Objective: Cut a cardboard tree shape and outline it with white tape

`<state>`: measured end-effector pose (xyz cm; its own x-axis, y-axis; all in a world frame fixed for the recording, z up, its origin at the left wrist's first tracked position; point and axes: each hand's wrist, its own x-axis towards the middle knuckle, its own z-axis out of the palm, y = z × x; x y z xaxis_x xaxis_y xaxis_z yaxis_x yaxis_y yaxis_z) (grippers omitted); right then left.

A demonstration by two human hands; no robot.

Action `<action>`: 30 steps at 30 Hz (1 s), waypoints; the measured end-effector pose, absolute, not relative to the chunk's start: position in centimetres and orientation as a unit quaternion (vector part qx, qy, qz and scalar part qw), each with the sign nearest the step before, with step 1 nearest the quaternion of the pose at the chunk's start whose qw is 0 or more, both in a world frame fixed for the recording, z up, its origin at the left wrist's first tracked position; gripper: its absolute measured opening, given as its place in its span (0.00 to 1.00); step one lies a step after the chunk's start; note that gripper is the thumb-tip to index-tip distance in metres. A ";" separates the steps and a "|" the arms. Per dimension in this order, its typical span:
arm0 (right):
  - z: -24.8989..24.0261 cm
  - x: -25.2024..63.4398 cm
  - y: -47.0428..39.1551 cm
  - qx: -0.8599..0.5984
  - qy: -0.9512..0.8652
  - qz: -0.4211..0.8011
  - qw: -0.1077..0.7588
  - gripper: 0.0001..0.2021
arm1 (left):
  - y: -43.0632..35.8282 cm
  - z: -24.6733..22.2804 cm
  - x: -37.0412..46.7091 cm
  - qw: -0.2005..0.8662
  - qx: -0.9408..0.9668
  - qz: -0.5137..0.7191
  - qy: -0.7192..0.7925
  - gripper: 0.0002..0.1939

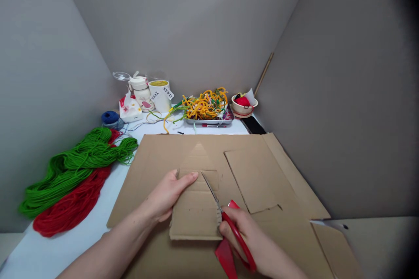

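My left hand (168, 194) grips a small piece of cardboard (196, 218) by its left side, thumb on top. My right hand (242, 231) is closed around the red handles of a pair of scissors (240, 237). The blades lie over the right part of the cardboard piece, their tips near my left thumb. The piece's right edge is ragged beside the handles. Beneath it lies a large cardboard sheet (157, 152), and a flat red item (225, 257) shows under the scissors, its kind unclear.
Left are green yarn (68, 165) and red yarn (73, 205). Behind stand a white bottle (142, 93), a paper tube (160, 98), a tray of tangled yarn (207, 107) and a bowl with red yarn (244, 103). A cut cardboard panel (255, 178) lies at right.
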<state>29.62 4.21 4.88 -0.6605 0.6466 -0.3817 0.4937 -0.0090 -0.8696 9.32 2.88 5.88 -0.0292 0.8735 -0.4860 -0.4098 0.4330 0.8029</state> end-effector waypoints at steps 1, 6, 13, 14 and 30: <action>4.8 29.6 4.2 -0.404 -0.700 0.585 0.069 0.14 | 2.9 5.9 9.3 0.663 0.219 0.483 0.529 0.19; 4.4 29.5 3.9 -0.394 -0.705 0.585 0.073 0.12 | 2.9 5.9 9.2 0.668 0.224 0.481 0.523 0.18; 4.2 29.5 3.8 -0.399 -0.717 0.567 0.076 0.13 | 3.0 5.7 9.2 0.665 0.221 0.480 0.527 0.18; 4.1 29.5 3.8 -0.405 -0.718 0.560 0.075 0.14 | 2.9 5.7 9.2 0.666 0.221 0.479 0.527 0.18; 3.3 29.3 4.1 -0.411 -0.738 0.532 0.064 0.16 | 3.2 4.6 9.1 0.660 0.206 0.478 0.542 0.18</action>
<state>29.31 4.06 3.29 -0.6536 0.6750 -0.3423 0.5382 0.0965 -0.8373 9.06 3.22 4.59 -0.0444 0.8545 -0.5175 -0.4079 0.4574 0.7902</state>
